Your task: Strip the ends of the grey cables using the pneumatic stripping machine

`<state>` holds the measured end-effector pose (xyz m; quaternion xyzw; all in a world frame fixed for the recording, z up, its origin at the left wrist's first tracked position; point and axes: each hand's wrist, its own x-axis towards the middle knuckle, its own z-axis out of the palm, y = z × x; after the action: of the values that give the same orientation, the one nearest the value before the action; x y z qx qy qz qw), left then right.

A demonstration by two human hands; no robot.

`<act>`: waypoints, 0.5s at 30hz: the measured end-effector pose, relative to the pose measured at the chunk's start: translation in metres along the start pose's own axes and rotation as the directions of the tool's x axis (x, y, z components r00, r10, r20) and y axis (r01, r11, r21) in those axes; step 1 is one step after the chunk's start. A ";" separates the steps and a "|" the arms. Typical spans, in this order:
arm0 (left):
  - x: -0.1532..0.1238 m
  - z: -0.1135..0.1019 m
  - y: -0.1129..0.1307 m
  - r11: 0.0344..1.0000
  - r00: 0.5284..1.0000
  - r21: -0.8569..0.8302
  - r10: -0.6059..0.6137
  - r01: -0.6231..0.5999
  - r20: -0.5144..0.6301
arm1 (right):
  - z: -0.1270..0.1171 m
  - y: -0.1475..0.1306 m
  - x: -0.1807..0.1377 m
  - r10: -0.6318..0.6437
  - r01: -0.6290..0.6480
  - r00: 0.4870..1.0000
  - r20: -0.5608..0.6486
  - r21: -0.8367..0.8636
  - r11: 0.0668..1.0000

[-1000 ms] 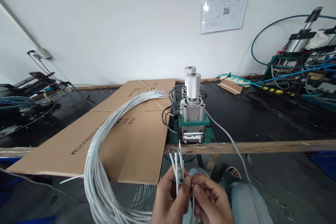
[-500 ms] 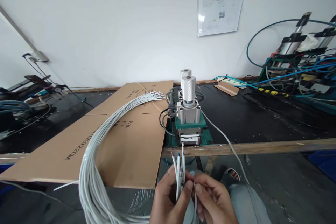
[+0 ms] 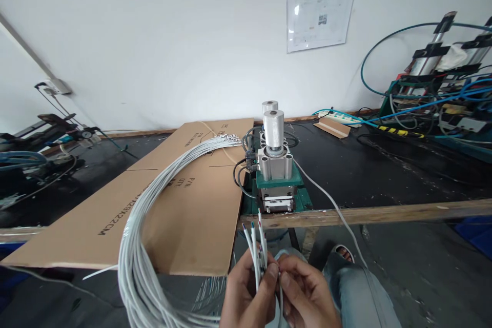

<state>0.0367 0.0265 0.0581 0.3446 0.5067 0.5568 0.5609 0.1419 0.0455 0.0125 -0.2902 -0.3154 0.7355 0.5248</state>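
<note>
My left hand (image 3: pixel 246 294) is closed around several white cable ends (image 3: pixel 255 243) that stand up from its fingers, their stripped coloured tips pointing at the machine. My right hand (image 3: pixel 307 294) sits against the left and pinches one thin wire end (image 3: pixel 279 272) between thumb and forefinger. The cables belong to a thick white bundle (image 3: pixel 138 246) that loops left over the cardboard sheet (image 3: pixel 180 200). Just beyond the fingertips stands a small pneumatic press (image 3: pixel 274 169) with a knurled silver cylinder on a green base, at the bench's wooden front edge.
The black bench (image 3: pixel 384 169) carries a power strip (image 3: pixel 338 117) at the back and a tangle of blue hoses and machines (image 3: pixel 434 92) on the right. More equipment (image 3: pixel 34 154) lies at far left. A grey cable (image 3: pixel 330 205) drops over the bench edge beside my knee.
The cable tips have tilted slightly left and risen a little towards the press. Both hands stay together low in view; the camera shifted slightly.
</note>
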 end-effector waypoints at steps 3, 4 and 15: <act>0.001 -0.002 -0.003 0.998 1.000 -0.067 -0.018 0.018 -0.003 | 0.002 0.005 0.000 -0.017 0.017 1.000 -0.011 0.030 0.999; 0.001 -0.002 -0.004 0.996 1.000 -0.085 -0.021 0.021 0.001 | 0.002 0.007 0.001 -0.016 0.016 1.000 -0.010 0.032 0.999; 0.005 0.007 -0.008 0.994 0.985 -0.044 0.098 -0.105 -0.139 | 0.001 0.005 0.005 0.062 -0.060 0.997 -0.035 0.042 0.997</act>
<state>0.0453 0.0314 0.0510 0.3163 0.5114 0.6197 0.5044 0.1364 0.0491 0.0084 -0.3020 -0.2817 0.7521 0.5135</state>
